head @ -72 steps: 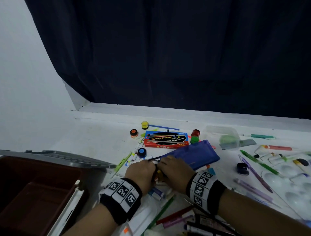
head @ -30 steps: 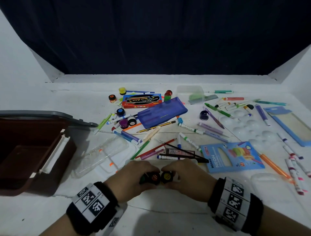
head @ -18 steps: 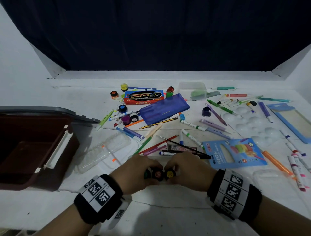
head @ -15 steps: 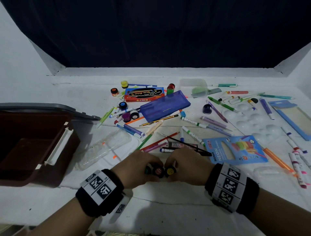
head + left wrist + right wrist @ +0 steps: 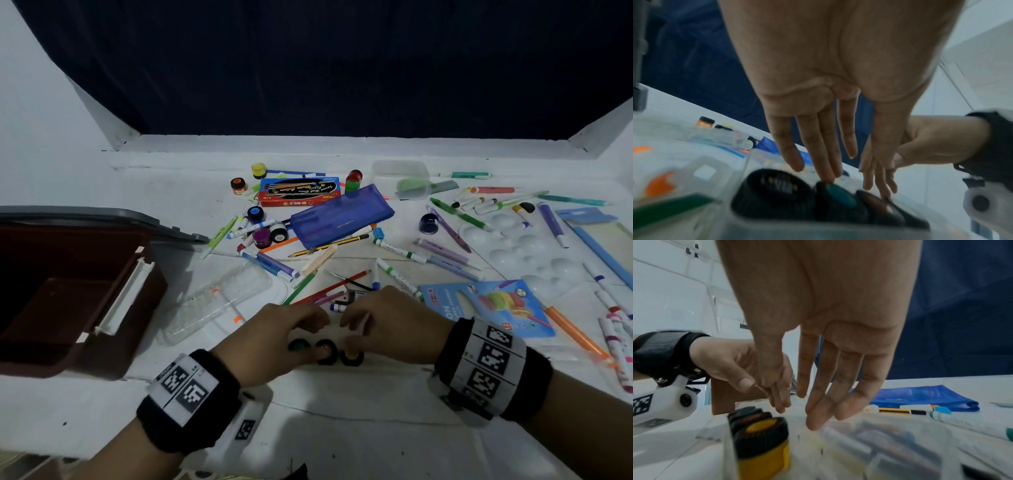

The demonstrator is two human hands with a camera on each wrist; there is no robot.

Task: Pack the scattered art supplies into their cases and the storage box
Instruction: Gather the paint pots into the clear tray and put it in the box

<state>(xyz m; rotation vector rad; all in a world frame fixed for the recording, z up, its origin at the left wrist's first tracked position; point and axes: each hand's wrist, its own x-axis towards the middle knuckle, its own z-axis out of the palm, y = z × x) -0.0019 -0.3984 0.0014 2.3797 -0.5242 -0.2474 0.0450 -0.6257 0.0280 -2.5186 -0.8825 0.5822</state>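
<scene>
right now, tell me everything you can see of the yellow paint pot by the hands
The small yellow paint pot with a ribbed black cap stands upright at the right end of a row of three pots, touching the brown-topped pot beside it. A yellow disc shows on its cap. It seems to sit inside a clear plastic case. The right hand hangs over it with straight fingers.

storage box (image 5: 68, 291): cut off at left edge | paint pots (image 5: 830, 199): blurred (labels unreadable)
</scene>
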